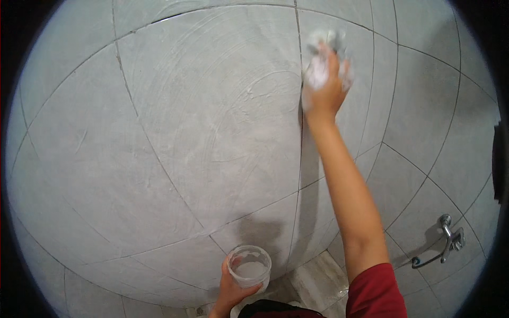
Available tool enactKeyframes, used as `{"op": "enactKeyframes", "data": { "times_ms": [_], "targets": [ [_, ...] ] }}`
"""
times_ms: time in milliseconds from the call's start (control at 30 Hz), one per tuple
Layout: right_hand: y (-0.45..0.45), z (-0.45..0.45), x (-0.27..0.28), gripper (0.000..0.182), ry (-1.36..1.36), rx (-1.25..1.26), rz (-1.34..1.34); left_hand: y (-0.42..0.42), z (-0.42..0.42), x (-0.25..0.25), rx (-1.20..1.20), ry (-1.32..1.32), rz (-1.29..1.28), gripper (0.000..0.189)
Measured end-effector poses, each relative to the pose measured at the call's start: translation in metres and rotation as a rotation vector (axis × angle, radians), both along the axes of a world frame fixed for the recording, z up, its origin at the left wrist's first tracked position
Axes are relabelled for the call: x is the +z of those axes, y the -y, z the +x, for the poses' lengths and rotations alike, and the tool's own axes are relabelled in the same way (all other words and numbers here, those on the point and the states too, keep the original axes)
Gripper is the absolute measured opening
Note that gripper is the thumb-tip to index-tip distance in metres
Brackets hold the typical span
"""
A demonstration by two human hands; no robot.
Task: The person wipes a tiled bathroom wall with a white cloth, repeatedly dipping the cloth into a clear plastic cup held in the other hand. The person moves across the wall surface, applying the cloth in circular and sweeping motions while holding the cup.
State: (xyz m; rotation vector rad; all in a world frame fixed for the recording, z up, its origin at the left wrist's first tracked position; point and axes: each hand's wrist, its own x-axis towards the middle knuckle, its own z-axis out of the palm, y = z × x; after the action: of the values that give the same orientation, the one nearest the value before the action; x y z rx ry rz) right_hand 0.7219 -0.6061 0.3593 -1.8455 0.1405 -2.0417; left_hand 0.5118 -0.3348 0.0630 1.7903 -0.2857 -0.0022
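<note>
My right hand (326, 89) is raised against the grey tiled wall (191, 119), arm stretched out. White foam or paste coats the hand. Beneath its fingers is a blurred white and grey pad (328, 38), perhaps a sponge or cloth; motion blur hides its exact kind. Low in the view, my left hand (234, 292) grips a clear plastic tub (256, 282) from its left side. Inside the tub lies a whitish substance (251, 270). Curved whitish smears (258, 89) mark the wall left of my right hand.
A chrome tap (449, 238) with a curved spout juts from the wall at the lower right. Below is a brownish marbled floor (318, 280). Part of a dark object (497, 163) shows at the right rim. Dark grout lines divide the tiles.
</note>
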Motion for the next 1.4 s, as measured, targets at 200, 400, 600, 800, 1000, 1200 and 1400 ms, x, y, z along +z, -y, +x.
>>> {"op": "enactKeyframes", "data": {
  "times_ms": [200,400,600,800,1000,1200,1400],
  "targets": [
    [-0.068,-0.027,-0.134,0.043,-0.036,0.417,-0.488,0.017,0.0,0.004,0.046,0.03,0.053,0.112],
    [-0.06,-0.03,-0.131,0.031,0.088,0.624,-0.998,0.027,-0.004,0.011,0.111,0.05,0.106,0.114],
    [-0.027,-0.023,0.03,0.043,-0.058,0.266,-0.299,0.034,-0.008,0.012,0.13,0.058,-0.023,0.114],
    [-0.077,-0.018,0.034,0.028,0.154,0.28,-0.594,0.056,0.015,0.068,0.013,0.109,-0.094,0.113],
    [-0.085,-0.005,0.088,0.03,0.122,0.483,-0.655,0.1,0.032,0.097,-0.078,0.122,-0.121,0.112],
    [0.034,-0.004,0.129,0.027,0.032,0.45,-0.104,0.126,0.023,0.101,-0.065,0.096,-0.131,0.111],
    [0.051,0.006,-0.007,0.045,-0.02,0.096,0.014,0.126,0.008,0.067,-0.008,0.064,-0.139,0.111]
  ]
}}
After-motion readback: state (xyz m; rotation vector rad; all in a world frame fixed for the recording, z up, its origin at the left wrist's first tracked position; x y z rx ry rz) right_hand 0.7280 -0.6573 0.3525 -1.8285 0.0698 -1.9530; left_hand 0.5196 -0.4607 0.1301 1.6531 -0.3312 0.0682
